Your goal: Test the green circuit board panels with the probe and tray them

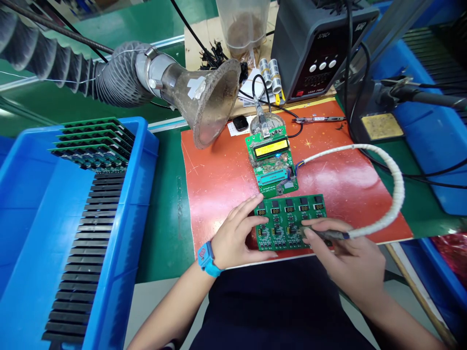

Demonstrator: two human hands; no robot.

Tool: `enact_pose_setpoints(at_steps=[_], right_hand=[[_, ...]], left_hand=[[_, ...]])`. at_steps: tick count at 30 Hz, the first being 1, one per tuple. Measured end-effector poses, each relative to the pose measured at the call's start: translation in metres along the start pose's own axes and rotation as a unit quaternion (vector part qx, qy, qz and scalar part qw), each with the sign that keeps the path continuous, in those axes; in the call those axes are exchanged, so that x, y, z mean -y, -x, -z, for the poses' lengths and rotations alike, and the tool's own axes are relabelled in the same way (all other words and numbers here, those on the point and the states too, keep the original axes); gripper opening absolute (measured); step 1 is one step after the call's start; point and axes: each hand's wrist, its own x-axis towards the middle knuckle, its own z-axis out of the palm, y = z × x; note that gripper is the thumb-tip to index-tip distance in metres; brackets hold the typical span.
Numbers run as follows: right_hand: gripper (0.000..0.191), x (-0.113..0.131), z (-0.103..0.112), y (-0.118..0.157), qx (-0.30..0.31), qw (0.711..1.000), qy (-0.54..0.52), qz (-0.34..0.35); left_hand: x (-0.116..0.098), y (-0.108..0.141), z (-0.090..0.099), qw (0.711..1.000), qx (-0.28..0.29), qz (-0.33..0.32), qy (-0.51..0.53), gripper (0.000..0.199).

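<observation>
A green circuit board with a row of small displays (289,210) lies on the red mat (215,194). My left hand (241,231) rests at its left end, fingers spread, fingertips and thumb touching the edges. Between thumb and fingers my right hand (343,248) grips a dark probe (328,234), its tip at the middle of the board. From the probe a white wrapped cable (397,187) loops back to a green programmer board (275,167) with a lit yellow screen, just above the circuit board.
At the left, a blue bin (140,194) holds upright circuit boards (98,141) in a black slotted rack (91,243). A fume funnel (215,104) hangs over the mat. Behind stands a soldering station (321,48); a pen (319,119) and sponge (382,127) lie near it.
</observation>
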Motion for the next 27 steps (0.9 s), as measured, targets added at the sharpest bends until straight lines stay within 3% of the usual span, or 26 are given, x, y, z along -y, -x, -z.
enact_pose_setpoints(at_steps=[10, 18, 27], right_hand=[[0.014, -0.0035, 0.0008, 0.0034, 0.018, 0.999, -0.023, -0.015], [0.017, 0.0003, -0.0048, 0.0018, -0.021, 0.997, 0.034, 0.068], [0.019, -0.0001, -0.0001, 0.0041, -0.005, 0.999, -0.011, 0.035]], left_hand=[[0.0000, -0.0003, 0.0004, 1.000, 0.005, 0.000, 0.000, 0.066], [0.0000, -0.0006, 0.0007, 1.000, 0.006, -0.001, 0.002, 0.066], [0.0004, -0.0002, 0.0004, 1.000, 0.007, 0.000, 0.015, 0.067]])
